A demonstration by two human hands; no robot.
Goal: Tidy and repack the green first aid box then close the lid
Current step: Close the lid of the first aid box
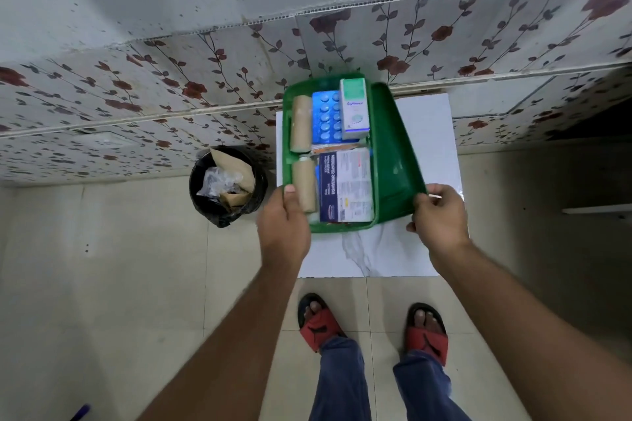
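The green first aid box (288,102) sits on a small white table (434,133), its lid (393,154) hinged open to the right and raised at an angle. Inside lie two tan bandage rolls (301,123), a blue blister pack of tablets (325,120), a white-and-green carton (354,106) and a white dressings pack (345,184). My left hand (284,225) grips the box's near left corner, thumb over the rim. My right hand (441,215) pinches the lid's near right corner.
A black bin (225,184) with paper and plastic waste stands on the tiled floor left of the table. A floral-tiled wall runs behind. My feet in red sandals (321,321) stand just before the table's front edge.
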